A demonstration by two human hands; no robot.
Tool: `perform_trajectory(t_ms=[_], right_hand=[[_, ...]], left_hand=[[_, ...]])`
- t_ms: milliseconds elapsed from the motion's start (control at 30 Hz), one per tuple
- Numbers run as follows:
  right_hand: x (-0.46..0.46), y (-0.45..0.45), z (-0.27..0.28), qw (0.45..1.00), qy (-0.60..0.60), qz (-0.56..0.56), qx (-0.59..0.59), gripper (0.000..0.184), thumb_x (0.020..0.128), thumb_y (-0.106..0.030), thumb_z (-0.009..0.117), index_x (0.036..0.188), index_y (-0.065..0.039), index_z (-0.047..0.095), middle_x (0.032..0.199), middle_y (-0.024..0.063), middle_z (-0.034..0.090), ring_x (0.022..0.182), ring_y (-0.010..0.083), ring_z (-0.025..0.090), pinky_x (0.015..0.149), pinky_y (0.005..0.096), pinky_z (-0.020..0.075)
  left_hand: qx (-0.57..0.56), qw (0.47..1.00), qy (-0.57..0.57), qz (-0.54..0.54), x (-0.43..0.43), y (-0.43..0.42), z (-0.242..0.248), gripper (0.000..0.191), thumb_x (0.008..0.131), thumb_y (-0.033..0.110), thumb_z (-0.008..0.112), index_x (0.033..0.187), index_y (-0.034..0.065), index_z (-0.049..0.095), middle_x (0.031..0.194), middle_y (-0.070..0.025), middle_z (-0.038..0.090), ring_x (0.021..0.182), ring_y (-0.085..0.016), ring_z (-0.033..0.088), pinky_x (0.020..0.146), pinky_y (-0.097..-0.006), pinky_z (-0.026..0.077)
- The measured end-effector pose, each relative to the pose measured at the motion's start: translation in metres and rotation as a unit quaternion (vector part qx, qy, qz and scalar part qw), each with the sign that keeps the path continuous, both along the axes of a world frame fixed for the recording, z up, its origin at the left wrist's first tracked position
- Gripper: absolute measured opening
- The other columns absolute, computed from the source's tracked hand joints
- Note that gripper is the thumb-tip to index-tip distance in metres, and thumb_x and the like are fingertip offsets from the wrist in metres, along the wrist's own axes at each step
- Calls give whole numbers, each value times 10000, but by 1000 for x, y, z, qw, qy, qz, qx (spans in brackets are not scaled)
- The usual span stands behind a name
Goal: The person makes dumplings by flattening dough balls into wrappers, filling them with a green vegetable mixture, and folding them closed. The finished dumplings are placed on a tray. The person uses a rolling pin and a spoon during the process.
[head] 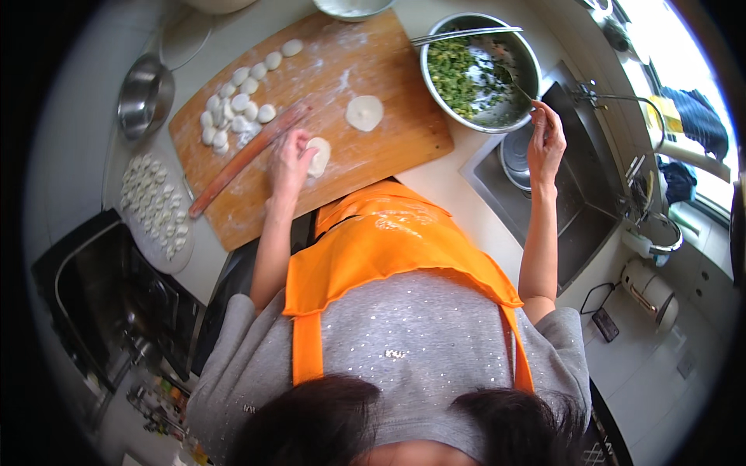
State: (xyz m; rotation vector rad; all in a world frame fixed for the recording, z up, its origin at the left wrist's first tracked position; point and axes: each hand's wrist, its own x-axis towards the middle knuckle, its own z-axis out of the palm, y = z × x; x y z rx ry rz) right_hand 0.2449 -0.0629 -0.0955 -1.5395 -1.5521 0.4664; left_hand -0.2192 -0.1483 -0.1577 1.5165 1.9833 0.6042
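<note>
My left hand (291,156) touches the edge of a round dough wrapper (319,157) near the front of the floured wooden board (402,110). Another wrapper (365,113) lies flat farther right on the board. My right hand (546,137) grips the handle of a metal spoon (520,87), whose end reaches into chopped green filling (451,73) in a steel bowl (429,87). Chopsticks (466,35) rest across this bowl's rim. A wooden rolling pin (250,160) lies diagonally left of my left hand, beside a group of small dough pieces (240,103).
An oval tray (175,259) with many small white pieces and an empty steel bowl (145,96) are at the left. A sink (574,215) with a faucet (629,98) lies to the right. Another bowl (354,9) stands behind the board.
</note>
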Motion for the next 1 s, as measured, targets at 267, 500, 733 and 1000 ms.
perform_trajectory(t_ms=[267,500,733,1000], right_hand=[[-1,-17,-8,986,130,-54,-92,264,1074,-204,525,1103,-3,694,844,20,678,773,82,597,727,234,490],[-10,-19,-37,907,405,-57,-94,300,1063,-231,545,1111,37,672,875,68,703,758,111,642,735,260,543],[14,-29,-23,866,482,-81,-108,299,1039,-229,575,1151,36,656,892,87,699,788,143,657,767,283,556],[7,-42,15,874,479,-64,-50,308,1064,-220,531,1169,44,648,923,115,691,825,164,660,810,303,546]], left_hand=[[57,989,-112,-82,2,2,23,184,880,156,738,959,31,630,1144,-137,680,1049,-258,651,916,-365,517],[-54,682,-728,46,60,47,72,360,975,163,598,1284,-13,540,1357,-187,602,1240,-298,604,1047,-428,506],[-105,676,-729,33,161,109,79,387,1003,83,555,1366,-31,483,1338,-208,607,1238,-318,609,1063,-466,527],[-201,657,-725,48,223,158,64,374,1067,161,433,1384,-23,504,1341,-187,608,1239,-338,607,1105,-442,476]])
